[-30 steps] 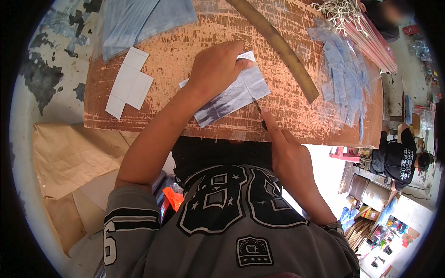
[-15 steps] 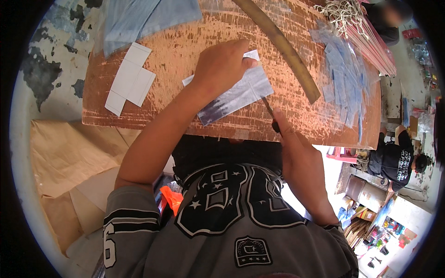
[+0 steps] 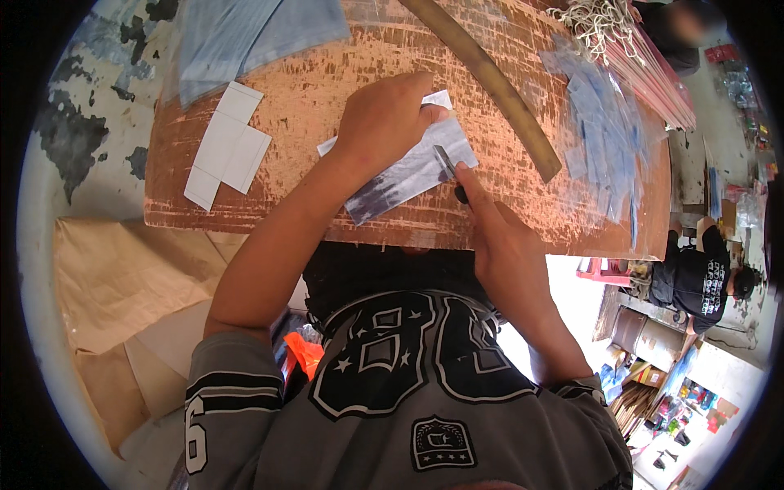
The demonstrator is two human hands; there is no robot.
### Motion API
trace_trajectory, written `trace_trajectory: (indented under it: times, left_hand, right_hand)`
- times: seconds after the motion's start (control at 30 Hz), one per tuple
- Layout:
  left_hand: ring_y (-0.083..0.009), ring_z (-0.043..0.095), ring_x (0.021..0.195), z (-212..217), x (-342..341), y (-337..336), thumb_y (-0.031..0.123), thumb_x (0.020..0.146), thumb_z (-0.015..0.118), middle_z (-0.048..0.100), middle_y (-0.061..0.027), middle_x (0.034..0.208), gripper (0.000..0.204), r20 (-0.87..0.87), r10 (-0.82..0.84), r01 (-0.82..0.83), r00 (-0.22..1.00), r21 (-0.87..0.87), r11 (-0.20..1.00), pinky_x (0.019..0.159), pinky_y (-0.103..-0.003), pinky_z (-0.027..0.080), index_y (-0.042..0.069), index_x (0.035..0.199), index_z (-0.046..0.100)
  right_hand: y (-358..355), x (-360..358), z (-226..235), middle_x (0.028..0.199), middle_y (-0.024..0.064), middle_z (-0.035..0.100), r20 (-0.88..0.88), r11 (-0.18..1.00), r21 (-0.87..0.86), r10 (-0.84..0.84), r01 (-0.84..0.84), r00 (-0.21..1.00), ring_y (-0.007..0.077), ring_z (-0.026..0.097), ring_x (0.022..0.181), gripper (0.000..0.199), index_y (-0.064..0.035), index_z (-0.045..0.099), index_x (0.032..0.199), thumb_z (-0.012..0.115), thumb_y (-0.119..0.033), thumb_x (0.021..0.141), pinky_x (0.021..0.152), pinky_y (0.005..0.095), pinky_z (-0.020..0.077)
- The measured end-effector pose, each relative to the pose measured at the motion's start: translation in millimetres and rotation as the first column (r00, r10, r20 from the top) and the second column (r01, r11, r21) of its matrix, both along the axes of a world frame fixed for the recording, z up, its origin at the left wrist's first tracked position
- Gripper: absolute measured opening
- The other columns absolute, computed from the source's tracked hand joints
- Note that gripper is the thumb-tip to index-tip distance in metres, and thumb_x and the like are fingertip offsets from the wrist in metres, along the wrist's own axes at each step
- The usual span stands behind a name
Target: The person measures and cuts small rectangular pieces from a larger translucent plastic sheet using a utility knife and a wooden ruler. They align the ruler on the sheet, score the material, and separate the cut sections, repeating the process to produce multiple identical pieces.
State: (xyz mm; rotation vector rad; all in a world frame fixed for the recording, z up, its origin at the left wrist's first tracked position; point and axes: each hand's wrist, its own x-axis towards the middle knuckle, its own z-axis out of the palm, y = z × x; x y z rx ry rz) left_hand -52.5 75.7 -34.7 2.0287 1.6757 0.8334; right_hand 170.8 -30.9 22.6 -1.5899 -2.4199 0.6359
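Head view: the knife [image 3: 447, 162], gripped in the right hand [image 3: 500, 245], has been drawn up along the plastic strip [image 3: 408, 175], pressed flat under the left hand [image 3: 384, 122]; cutting appears underway.

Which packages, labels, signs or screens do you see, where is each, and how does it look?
Cardboard boxes: lower right, on the floor, brown, rectangular.
Small colourful packages: far lower right, red, blue and green; too small to tell more.
White card template: on the wooden table, left of the left hand; blank, stepped shape.
No signs or screens show.
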Motion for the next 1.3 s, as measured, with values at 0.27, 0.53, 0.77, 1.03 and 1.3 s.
trace_trajectory:
  times: [0.27, 0.53, 0.77, 1.03, 1.3]
  left_hand:
    - [-0.041, 0.073, 0.097, -2.8, -0.4, 1.0, 0.036, 0.099, 0.074, 0.077, -0.0176, 0.101, 0.033, -0.027, 0.0, 0.001, 1.0, 0.024, 1.0, 0.083, -0.051, 0.055, 0.005, 0.107, 0.069]
    - [-0.0401, 0.074, 0.097, -2.2, 0.9, 0.5, 0.035, 0.098, 0.075, 0.077, -0.0164, 0.102, 0.032, -0.022, 0.006, -0.006, 1.0, 0.016, 1.0, 0.083, -0.051, 0.056, 0.005, 0.108, 0.071]
    - [-0.0401, 0.073, 0.097, -1.1, 0.0, 0.5, 0.034, 0.098, 0.075, 0.077, -0.0159, 0.102, 0.031, -0.024, 0.01, -0.01, 1.0, 0.016, 1.0, 0.083, -0.051, 0.056, 0.005, 0.11, 0.071]
    - [-0.0399, 0.074, 0.098, 1.3, 0.9, 1.0, 0.033, 0.098, 0.075, 0.077, -0.0155, 0.104, 0.03, -0.036, 0.004, -0.005, 0.999, -0.007, 1.0, 0.084, -0.05, 0.056, 0.005, 0.109, 0.072]
    - [-0.039, 0.074, 0.098, -5.7, 0.7, 0.0, 0.035, 0.098, 0.074, 0.078, -0.015, 0.104, 0.03, 0.002, 0.006, -0.006, 1.0, 0.043, 0.999, 0.084, -0.049, 0.056, 0.006, 0.109, 0.072]
  right_hand:
    - [-1.2, 3.3, -4.7, 0.092, 0.0182, 0.065, 0.001, 0.999, 0.041, 0.03, -0.03, 1.0, 0.0398, 0.071, 0.077, 0.075, -0.0277, 0.042, 0.169, 0.06, 0.0, 0.101, 0.069, 0.0529, 0.0556]
    - [-1.8, 2.1, -1.9, 0.091, 0.0186, 0.064, -0.005, 0.998, 0.048, 0.037, -0.037, 0.999, 0.0406, 0.07, 0.078, 0.075, -0.0263, 0.042, 0.169, 0.059, 0.002, 0.101, 0.07, 0.0539, 0.0547]
    - [-0.7, 0.1, -1.1, 0.09, 0.0188, 0.065, 0.017, 0.998, 0.044, 0.032, -0.033, 0.999, 0.0405, 0.07, 0.077, 0.075, -0.0258, 0.042, 0.168, 0.059, 0.002, 0.101, 0.069, 0.0537, 0.0552]
    - [-3.4, -1.3, 1.1, 0.09, 0.0179, 0.066, 0.064, 0.997, 0.067, 0.023, -0.027, 0.998, 0.0393, 0.07, 0.074, 0.074, -0.0257, 0.043, 0.168, 0.058, 0.002, 0.101, 0.067, 0.0525, 0.056]
    - [-4.8, 4.6, 2.8, 0.091, 0.0201, 0.068, 0.078, 0.999, 0.023, 0.038, -0.04, 0.996, 0.0418, 0.071, 0.073, 0.075, -0.0228, 0.043, 0.168, 0.058, 0.004, 0.099, 0.066, 0.0541, 0.0555]
